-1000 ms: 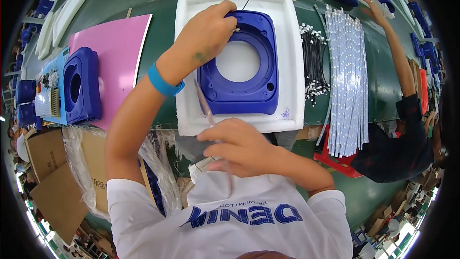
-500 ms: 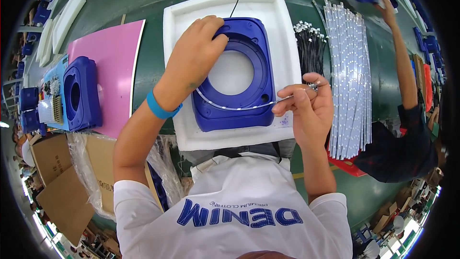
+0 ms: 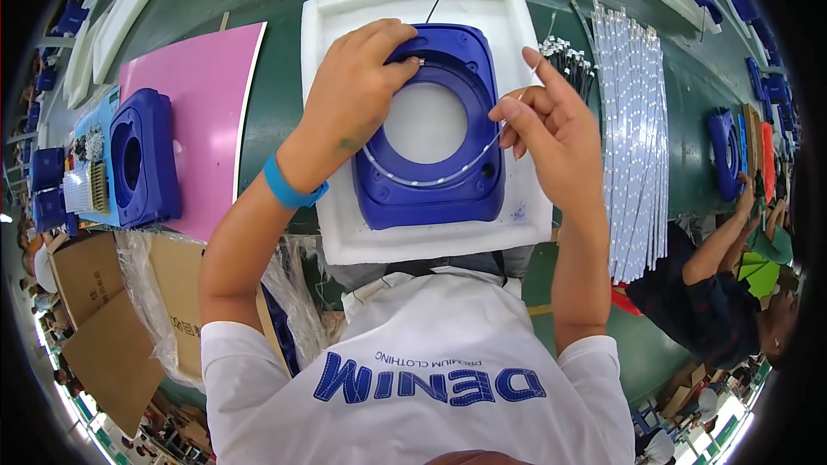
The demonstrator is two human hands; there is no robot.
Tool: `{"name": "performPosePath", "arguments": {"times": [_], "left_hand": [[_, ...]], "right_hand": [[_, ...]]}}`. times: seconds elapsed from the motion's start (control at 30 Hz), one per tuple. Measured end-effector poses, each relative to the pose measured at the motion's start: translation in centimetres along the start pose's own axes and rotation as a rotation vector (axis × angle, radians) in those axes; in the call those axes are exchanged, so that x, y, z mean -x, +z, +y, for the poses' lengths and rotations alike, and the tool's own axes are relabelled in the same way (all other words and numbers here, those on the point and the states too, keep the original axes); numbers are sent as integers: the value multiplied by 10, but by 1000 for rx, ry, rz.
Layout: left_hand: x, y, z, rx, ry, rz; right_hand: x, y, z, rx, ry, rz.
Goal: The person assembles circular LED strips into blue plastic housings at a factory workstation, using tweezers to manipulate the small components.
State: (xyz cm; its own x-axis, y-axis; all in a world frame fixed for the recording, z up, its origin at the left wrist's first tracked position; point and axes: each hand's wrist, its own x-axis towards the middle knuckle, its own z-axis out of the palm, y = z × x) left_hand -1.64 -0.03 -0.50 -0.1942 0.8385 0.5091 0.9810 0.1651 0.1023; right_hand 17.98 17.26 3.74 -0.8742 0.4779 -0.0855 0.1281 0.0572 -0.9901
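A blue plastic housing (image 3: 405, 208) with a large round opening lies in a white foam tray (image 3: 353, 245). My left hand (image 3: 355, 86) is closed over its upper left corner, fingers at the top edge and thumb reaching inside the ring. A thin white LED strip (image 3: 415, 182) curves along the lower side of the ring. Its left part passes under my left hand. My right hand (image 3: 551, 133) pinches the strip between thumb and fingers at the right side of the ring, index finger raised. A dark wire (image 3: 439, 0) sticks out beyond the housing's far edge.
Right of the tray lie black wires with white connectors (image 3: 573, 60) and a stack of LED strips (image 3: 633, 146). At left are a pink sheet (image 3: 202, 112), another blue housing (image 3: 146, 159) and small parts (image 3: 86, 189). A co-worker (image 3: 706, 284) handles a blue housing (image 3: 724, 151) at right.
My right hand has moved up and away from me, drawing the strip round the ring's right side. My left hand keeps its grip. The co-worker's arm has moved from the far right toward the near right.
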Motion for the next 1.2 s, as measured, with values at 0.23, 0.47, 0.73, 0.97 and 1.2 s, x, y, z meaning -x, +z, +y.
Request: {"name": "performPosePath", "arguments": {"times": [0.23, 0.47, 0.73, 0.97, 1.2], "left_hand": [[2, 8, -2, 22, -24, 67], [13, 1, 2, 297, -202, 155], [46, -31, 28, 443, -162, -138], [-2, -12, 27, 256, -72, 111], [-24, 9, 6, 142, 111, 116]], "right_hand": [[1, 3, 5, 89, -29, -9], [-17, 9, 7, 339, -62, -117], [-13, 15, 21, 762, -482, -40], [-12, 19, 30, 851, -546, 22], [-3, 25, 33, 899, -509, 121]]}}
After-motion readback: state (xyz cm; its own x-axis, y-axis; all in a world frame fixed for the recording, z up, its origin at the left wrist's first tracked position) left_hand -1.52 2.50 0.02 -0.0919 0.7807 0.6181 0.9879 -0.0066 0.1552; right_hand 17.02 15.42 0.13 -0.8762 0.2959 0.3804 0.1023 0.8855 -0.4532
